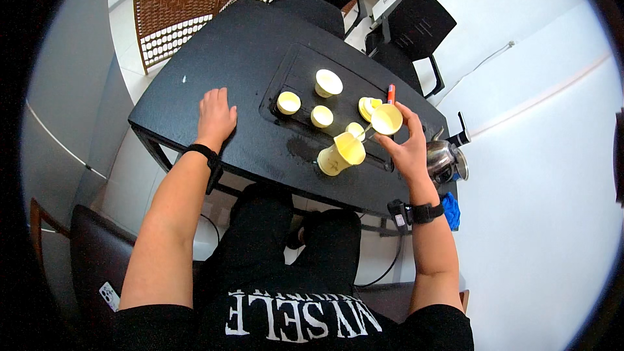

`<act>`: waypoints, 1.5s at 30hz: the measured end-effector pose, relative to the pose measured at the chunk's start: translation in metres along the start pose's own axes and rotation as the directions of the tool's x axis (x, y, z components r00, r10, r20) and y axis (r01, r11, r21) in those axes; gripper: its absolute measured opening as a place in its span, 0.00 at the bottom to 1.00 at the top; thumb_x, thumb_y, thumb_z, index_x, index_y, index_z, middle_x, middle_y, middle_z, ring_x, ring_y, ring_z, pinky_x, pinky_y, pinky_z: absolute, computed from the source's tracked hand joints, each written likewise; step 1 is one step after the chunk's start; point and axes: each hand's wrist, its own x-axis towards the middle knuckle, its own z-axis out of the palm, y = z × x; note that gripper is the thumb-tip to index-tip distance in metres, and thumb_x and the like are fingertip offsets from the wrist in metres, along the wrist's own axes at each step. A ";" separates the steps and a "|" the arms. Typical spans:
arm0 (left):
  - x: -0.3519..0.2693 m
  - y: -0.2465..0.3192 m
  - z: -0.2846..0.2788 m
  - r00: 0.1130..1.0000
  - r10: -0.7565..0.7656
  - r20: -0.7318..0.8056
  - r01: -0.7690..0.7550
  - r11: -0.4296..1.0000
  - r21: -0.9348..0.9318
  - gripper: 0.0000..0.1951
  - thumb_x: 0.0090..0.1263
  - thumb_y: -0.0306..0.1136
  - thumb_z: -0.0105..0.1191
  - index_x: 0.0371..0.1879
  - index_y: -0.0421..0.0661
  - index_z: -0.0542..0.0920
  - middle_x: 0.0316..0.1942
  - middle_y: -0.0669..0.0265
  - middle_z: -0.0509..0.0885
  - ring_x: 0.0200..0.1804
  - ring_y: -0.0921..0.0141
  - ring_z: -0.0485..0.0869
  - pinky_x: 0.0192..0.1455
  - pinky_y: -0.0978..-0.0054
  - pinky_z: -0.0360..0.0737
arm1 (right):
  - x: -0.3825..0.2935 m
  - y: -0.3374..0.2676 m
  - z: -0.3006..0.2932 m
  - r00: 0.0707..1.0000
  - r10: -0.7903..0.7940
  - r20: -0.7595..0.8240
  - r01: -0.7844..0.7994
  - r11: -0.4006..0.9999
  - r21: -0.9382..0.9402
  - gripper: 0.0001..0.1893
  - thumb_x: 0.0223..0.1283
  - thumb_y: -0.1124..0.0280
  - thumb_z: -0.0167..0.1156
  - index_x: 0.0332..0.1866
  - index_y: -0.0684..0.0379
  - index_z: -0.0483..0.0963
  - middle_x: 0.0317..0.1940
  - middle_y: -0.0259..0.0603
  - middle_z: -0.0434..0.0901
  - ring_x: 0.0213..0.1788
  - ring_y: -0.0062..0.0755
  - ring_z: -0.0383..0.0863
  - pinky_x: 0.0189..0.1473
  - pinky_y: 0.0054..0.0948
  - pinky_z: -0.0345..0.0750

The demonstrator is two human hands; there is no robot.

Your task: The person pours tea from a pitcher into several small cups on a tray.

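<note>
My right hand (pixel 409 146) grips a small pale-yellow teacup (pixel 387 118) by its rim and side. The cup is tilted, and a thin stream of liquid runs from it toward a yellow ceramic pitcher (pixel 336 158) standing on the table. Behind the pitcher's spout sits another small cup (pixel 356 129), partly hidden. A lidded bowl's white lid and saucer (pixel 366 107) appear to lie just beyond the held cup. Palm down, my left hand (pixel 216 116) rests on the black table (pixel 195 75) with nothing in it.
On the dark tea tray (pixel 297 66) stand a larger white bowl (pixel 328 83) and two small cups, one left (pixel 288 103) and one nearer (pixel 321 116). An orange-red tube (pixel 391 93) lies at right. Beyond are a steel kettle (pixel 441 158) and a blue cloth (pixel 451 210).
</note>
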 end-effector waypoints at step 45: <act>-0.001 -0.003 0.004 0.999 0.020 -0.027 -0.020 1.000 0.003 0.26 0.60 0.31 0.63 0.57 0.38 0.71 0.53 0.53 0.75 0.60 0.53 0.71 0.64 0.54 0.68 | 0.013 -0.007 -0.011 0.973 -0.224 0.057 0.230 0.913 -0.338 0.37 0.45 0.69 0.73 0.66 0.50 0.70 0.59 0.41 0.75 0.64 0.43 0.73 0.74 0.58 0.52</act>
